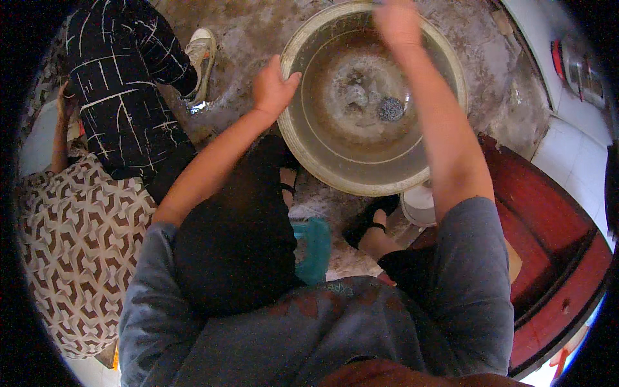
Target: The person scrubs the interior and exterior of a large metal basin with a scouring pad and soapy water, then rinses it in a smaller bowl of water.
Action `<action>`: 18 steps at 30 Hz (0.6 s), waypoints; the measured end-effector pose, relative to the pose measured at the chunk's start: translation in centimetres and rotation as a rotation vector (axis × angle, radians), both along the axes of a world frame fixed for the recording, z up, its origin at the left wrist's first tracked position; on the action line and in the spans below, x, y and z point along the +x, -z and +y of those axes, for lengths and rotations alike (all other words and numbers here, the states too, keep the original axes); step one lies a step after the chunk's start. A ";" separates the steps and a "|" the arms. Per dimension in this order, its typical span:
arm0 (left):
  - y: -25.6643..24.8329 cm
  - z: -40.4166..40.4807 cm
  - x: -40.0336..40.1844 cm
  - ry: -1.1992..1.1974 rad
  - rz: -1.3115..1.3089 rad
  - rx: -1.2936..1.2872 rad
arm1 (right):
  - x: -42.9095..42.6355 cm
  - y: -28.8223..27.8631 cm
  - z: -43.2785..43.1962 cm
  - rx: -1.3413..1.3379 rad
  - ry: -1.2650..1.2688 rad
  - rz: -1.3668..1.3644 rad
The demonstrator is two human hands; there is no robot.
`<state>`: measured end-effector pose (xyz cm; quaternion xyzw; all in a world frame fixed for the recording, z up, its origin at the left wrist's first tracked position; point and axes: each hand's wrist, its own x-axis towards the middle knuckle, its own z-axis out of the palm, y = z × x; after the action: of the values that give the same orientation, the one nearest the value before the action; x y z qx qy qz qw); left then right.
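Observation:
In front of me on the floor is a large round metal basin (372, 189) with a worn, pale rim. A little cloudy liquid appears to lie in its bottom, beside a round steel-wool scourer (391, 109). My left hand (274, 92) grips the basin's left rim, thumb over the edge and fingers hidden outside. My right hand (397, 22) is at the far rim, blurred and partly cut off by the top of the picture. Whether it holds anything cannot be made out.
Close on my left sits another person in a patterned top (87, 251), with a sneaker (200, 53) on the wet floor (242, 29). A teal plastic stool (316, 251) shows between my legs. A white bucket (419, 207) and red wooden furniture (537, 232) stand at right.

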<state>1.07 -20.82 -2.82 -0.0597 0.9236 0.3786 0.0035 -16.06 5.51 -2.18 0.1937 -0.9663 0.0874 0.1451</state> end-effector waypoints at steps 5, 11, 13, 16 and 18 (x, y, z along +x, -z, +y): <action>-1.2 -0.1 0.0 -0.029 -0.116 -0.007 | 2.9 -2.6 10.2 0.003 0.219 0.110; 0.3 -1.1 0.2 -0.016 -0.054 0.050 | -0.4 -1.0 0.0 -0.049 0.331 -0.200; 0.2 -1.0 0.4 -0.020 -0.076 0.048 | -1.3 0.0 -3.3 -0.019 0.049 -0.062; -0.1 -0.8 0.3 -0.046 -0.187 -0.010 | -1.1 1.4 2.7 0.055 0.140 -0.033; -0.7 -0.8 0.4 -0.060 -0.126 0.002 | 2.9 -3.2 8.1 -0.068 0.342 -0.130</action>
<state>1.48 -21.57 -2.15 -0.1110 0.9190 0.3748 0.0503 -13.20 13.58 1.05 0.0156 -0.9890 0.1063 0.1016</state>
